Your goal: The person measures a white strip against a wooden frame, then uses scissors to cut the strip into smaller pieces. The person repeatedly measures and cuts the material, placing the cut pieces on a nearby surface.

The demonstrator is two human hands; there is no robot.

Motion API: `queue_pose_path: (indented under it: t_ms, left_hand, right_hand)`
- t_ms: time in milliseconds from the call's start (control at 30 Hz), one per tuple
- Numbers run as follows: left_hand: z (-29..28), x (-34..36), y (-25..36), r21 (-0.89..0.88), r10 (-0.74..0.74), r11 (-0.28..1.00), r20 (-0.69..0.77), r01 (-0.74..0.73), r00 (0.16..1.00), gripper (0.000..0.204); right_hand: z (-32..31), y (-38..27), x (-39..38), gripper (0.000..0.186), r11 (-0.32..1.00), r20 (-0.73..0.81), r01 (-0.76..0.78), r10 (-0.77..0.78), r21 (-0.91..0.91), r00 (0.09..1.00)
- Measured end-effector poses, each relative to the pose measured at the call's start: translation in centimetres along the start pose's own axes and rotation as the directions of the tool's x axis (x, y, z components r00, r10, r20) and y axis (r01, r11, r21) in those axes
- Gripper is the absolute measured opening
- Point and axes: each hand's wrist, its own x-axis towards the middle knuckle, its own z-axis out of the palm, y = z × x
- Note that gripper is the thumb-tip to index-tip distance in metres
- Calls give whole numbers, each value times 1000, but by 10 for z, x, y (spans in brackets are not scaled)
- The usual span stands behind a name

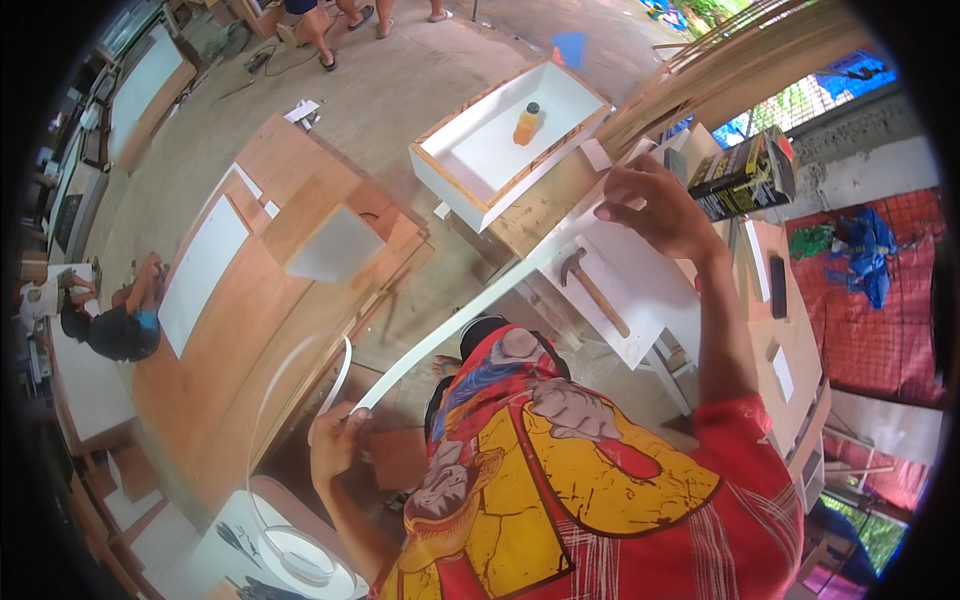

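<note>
A long white edge-banding strip (452, 327) stretches diagonally between my two hands. My left hand (337, 440) pinches it low at the left, and the rest loops away behind the hand toward a white coil (300, 556) at the lower left. My right hand (655, 208) is raised at the upper right, its fingers curled and closed on the strip's far part; the exact contact is partly hidden. Below that hand a claw hammer (597, 293) with a wooden handle lies on a white panel (640, 262).
A white open drawer box (455, 172) holding an orange bottle (526, 124) stands ahead. A wooden worktable (225, 305) with white panels fills the left. A black and yellow box (741, 178) sits beyond my right hand. Other people (112, 322) are at the left and top.
</note>
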Motion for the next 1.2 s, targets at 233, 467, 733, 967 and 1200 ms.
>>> queue_pose_path:
  t_ms: [233, 467, 733, 967, 1200]
  left_hand:
    - [15, 29, -48, -228, -27, 969, 273, 92, 962, 18]
    - [29, 76, -20, -230, 67, 973, 361, 19, 930, 20]
    - [48, 139, 35, -261, 101, 965, 309, -18, 946, 19]
    - [19, 201, 84, -230, -12, 971, 195, 58, 981, 15]
    - [20, 269, 95, -180, -123, 965, 323, 189, 938, 13]
  right_hand:
    - [92, 25, 0, 67, 611, -352, 58, 374, 790, 858]
    - [145, 101, 56, 54, 456, -397, 92, 638, 885, 660]
    - [142, 171, 154, 49, 327, -356, 166, 696, 930, 624]
    - [111, 170, 195, 53, 321, -401, 247, 631, 914, 664]
    - [105, 193, 235, 50, 351, -398, 202, 689, 914, 606]
